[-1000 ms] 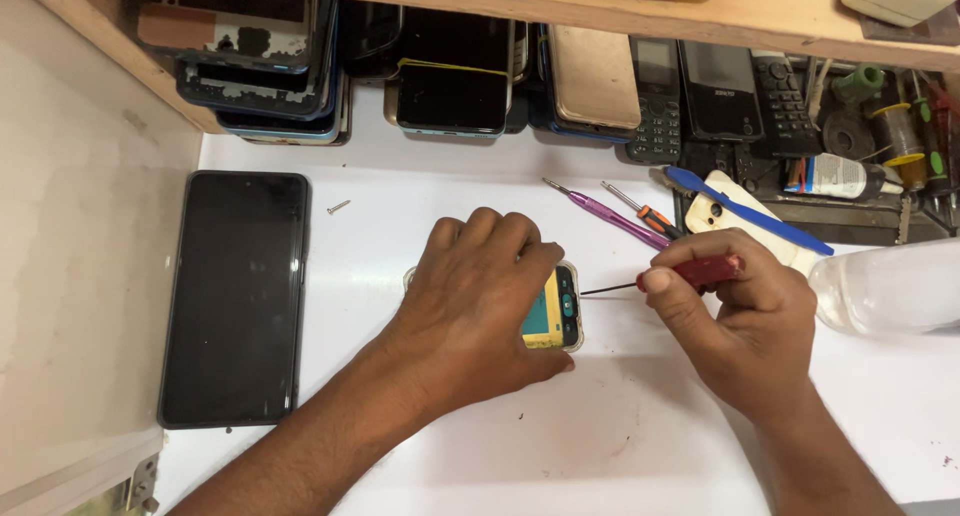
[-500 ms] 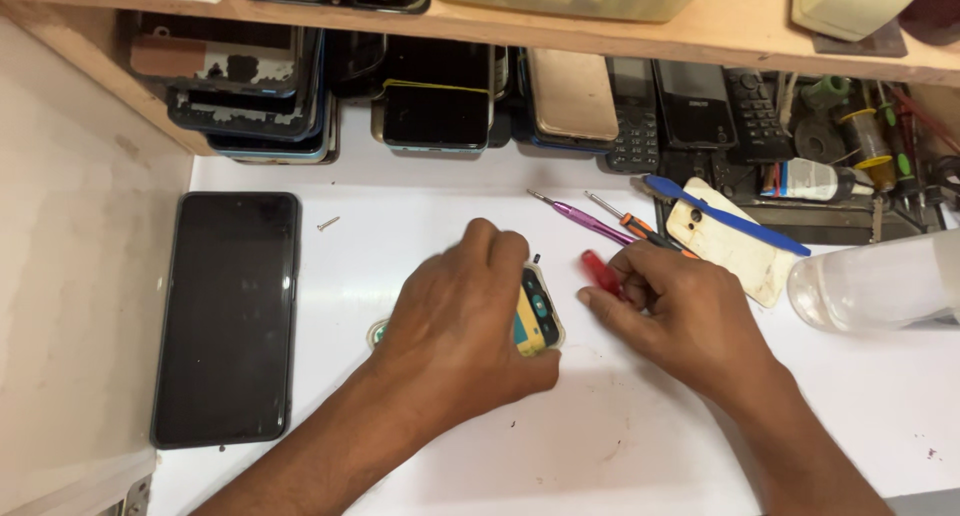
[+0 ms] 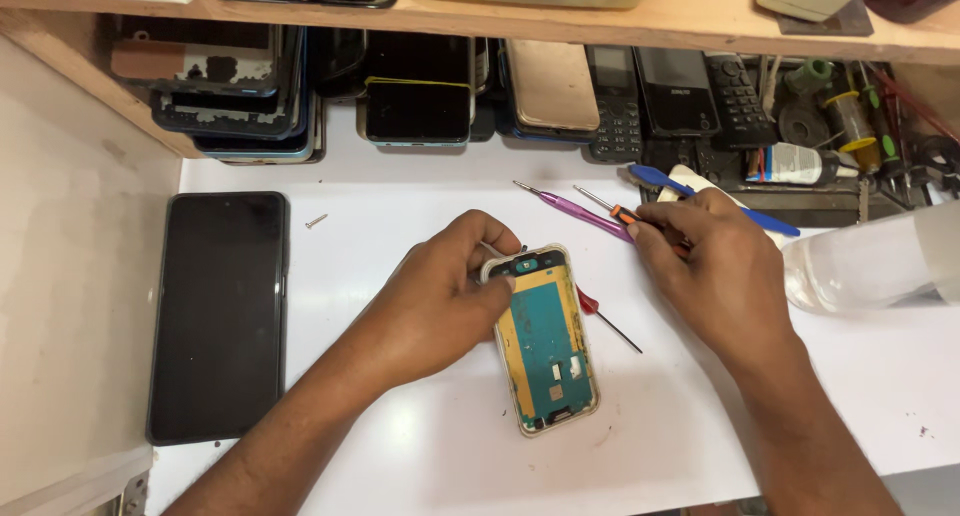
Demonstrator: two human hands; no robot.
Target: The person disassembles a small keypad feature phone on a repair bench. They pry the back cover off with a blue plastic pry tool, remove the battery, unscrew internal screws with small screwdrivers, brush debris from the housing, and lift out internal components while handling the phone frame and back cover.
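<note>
Opened phone (image 3: 545,341) under left fingers (image 3: 490,276)

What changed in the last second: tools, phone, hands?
The right hand let go of the red-handled screwdriver, which now lies on the table beside the opened phone, and moved up to the orange-handled screwdriver. The left hand shifted to the phone's top edge, so its open back now shows. The black phone on the left and the purple tool stayed put.
</note>
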